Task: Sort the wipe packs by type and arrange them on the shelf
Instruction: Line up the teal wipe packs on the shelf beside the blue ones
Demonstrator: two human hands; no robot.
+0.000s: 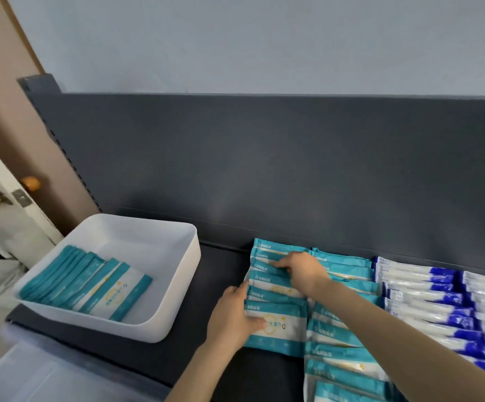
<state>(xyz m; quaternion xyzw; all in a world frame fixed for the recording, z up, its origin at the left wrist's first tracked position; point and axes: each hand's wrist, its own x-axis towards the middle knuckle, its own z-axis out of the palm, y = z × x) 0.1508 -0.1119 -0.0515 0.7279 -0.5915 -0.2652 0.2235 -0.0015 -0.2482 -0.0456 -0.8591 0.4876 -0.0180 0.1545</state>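
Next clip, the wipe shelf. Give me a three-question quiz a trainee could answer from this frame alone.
1. True or false: the white bin holds teal packs.
2. Fill in: on the shelf, the blue-and-white packs lie to the ___ of the teal columns.
3. The left hand and the right hand both touch which packs?
A) the leftmost teal column on the shelf
B) the blue-and-white packs
C) those in the bin

Key: 1 true; 2 right; 3 A.
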